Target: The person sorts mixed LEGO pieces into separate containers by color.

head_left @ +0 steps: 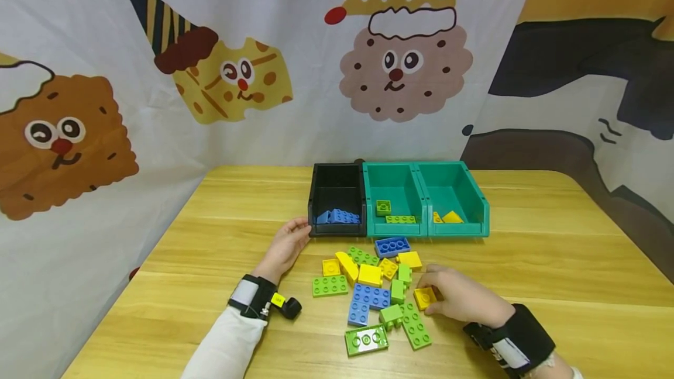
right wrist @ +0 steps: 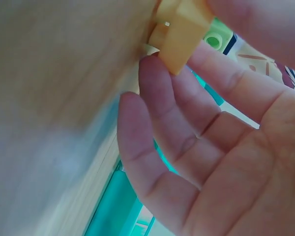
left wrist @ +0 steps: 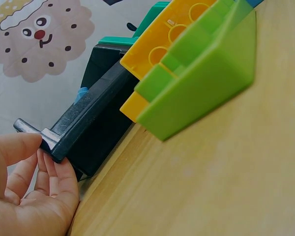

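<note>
My left hand (head_left: pixel 285 248) holds the front left corner of a black bin (head_left: pixel 337 192); in the left wrist view its thumb lies on the rim (left wrist: pixel 49 140) and the fingers come up from below. Several blue building blocks (head_left: pixel 344 216) lie inside that bin. My right hand (head_left: pixel 458 295) pinches a yellow building block (head_left: pixel 423 298) between thumb and fingers, at the right edge of a loose group of blocks. In the right wrist view the yellow block (right wrist: pixel 184 34) is held close over the table, its far part cut off by the frame.
Two joined teal bins (head_left: pixel 397 230) stand right of the black one, holding green blocks (head_left: pixel 400 220) and yellow blocks (head_left: pixel 451 217). Before them lie loose blocks: blue (head_left: pixel 371 296), green (head_left: pixel 329 286) and yellow (head_left: pixel 370 275). A printed curtain (head_left: pixel 316 133) hangs behind the wooden table (head_left: pixel 253 192).
</note>
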A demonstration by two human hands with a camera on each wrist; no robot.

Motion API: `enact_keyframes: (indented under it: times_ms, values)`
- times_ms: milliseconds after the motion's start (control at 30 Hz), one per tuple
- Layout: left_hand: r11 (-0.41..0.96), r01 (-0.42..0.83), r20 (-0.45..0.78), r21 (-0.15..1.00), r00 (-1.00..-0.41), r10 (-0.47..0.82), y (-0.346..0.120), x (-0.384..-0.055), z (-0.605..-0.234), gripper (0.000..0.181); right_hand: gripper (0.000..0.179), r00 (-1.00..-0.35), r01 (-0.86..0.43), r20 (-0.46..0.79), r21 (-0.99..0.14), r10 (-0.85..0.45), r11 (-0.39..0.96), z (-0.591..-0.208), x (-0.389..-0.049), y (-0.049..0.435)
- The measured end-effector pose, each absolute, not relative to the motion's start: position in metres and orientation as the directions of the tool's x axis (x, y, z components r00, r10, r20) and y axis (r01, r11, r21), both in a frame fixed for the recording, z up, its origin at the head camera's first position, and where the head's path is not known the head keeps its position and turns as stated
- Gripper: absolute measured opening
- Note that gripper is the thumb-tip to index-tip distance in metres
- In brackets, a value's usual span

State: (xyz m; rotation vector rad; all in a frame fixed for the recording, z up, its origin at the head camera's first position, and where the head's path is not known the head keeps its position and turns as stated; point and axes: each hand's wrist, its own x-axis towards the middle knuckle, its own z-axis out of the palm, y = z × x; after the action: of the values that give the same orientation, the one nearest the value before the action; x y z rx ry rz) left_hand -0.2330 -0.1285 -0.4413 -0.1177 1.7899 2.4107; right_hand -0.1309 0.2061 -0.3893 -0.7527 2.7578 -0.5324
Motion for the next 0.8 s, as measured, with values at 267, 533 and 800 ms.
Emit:
enact_keyframes:
  times_ms: [267, 533, 800]
  values:
    - [-0.295, -0.147, -0.136, 0.944, -0.989, 0.057, -0.129, -0.233, -0.441, 0.020, 0.031, -0.846, -0.430, -0.134, -0.399, -0.515, 0.810, -0.389, -0.132, 0.206]
    - [-0.288, -0.147, -0.136, 0.946, -0.989, 0.057, -0.128, -0.233, -0.443, 0.020, 0.032, -0.844, -0.429, -0.127, -0.424, -0.521, 0.798, -0.388, -0.133, 0.214]
    - [-0.280, -0.159, -0.149, 0.947, -0.987, 0.057, -0.127, -0.232, -0.440, 0.022, 0.033, -0.854, -0.419, -0.106, -0.442, -0.510, 0.793, -0.384, -0.134, 0.222]
